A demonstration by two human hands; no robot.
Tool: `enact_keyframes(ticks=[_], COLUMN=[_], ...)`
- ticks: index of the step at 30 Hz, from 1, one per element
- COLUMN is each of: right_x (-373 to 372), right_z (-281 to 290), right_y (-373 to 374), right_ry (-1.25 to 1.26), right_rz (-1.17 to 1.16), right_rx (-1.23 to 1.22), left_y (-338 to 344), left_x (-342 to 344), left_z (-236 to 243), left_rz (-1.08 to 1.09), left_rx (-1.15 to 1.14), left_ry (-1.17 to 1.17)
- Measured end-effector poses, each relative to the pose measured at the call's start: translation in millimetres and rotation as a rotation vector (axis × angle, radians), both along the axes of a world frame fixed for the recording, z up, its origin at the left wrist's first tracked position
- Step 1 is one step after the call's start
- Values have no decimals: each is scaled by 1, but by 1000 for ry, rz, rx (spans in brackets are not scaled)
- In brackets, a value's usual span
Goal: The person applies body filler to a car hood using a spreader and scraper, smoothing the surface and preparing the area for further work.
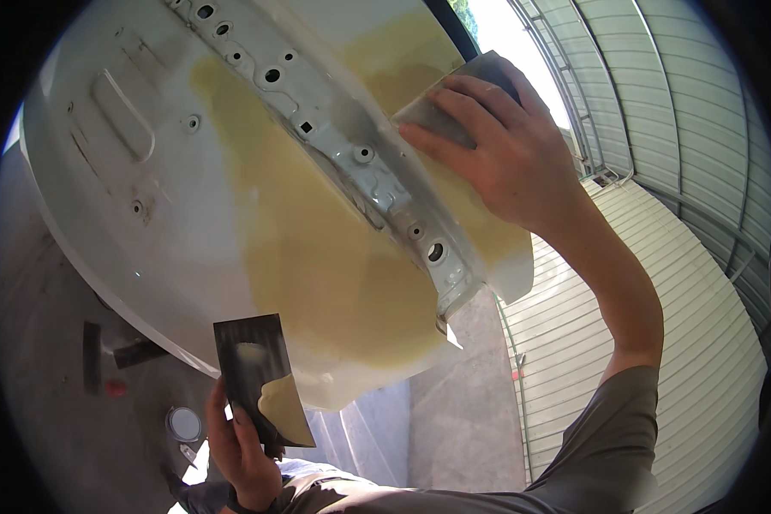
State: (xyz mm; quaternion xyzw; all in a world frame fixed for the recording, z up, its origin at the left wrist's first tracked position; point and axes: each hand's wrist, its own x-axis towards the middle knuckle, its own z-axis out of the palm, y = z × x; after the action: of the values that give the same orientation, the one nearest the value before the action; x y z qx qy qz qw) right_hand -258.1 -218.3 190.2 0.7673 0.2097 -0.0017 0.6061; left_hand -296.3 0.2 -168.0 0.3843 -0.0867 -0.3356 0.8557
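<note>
While our right hand point(518, 163) grips a flat grey pad point(480, 68), fingers spread across its face, our left hand point(247, 463) pinches the lower edge of a dark board point(253, 373) bearing cream paste point(283, 409). The pad appears to lie on the white panel point(193, 257), over the yellowish area right of the raised metal strip point(385, 188); exact contact we cannot tell. To work well, we should judge the panel's curve, spread our finger pressure evenly, stroke smoothly and stay clear of the strip's holes. Holding the board level should stop the paste sliding off. We count two hands, one pad, one board, one panel, one strip, two yellowish areas, one on either side of it, and, below, two dark bars point(92, 357) and one round container point(183, 424).
</note>
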Motion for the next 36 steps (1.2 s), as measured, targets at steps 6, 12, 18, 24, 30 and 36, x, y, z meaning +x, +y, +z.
enact_keyframes(ticks=[6,12,18,24,30,36], right_x=[39,47,19,57,52,18], right_z=[4,-7,-3,3,-6,-1], right_y=[7,-3,5,4,-6,2], right_ry=[23,5,-40,-48,-83,-85], right_rz=[52,37,6,68,55,4], right_rx=[-40,-15,8,2,51,24], left_y=[-6,0,7,6,6,6], left_x=[3,6,12,16,12,14], left_z=[-2,-3,-5,-6,-11,-5], left_rz=[-26,26,-53,0,30,13], left_rx=[-69,-35,-43,-22,28,-4], left_ry=[-53,-99,-75,-165,-187,-170])
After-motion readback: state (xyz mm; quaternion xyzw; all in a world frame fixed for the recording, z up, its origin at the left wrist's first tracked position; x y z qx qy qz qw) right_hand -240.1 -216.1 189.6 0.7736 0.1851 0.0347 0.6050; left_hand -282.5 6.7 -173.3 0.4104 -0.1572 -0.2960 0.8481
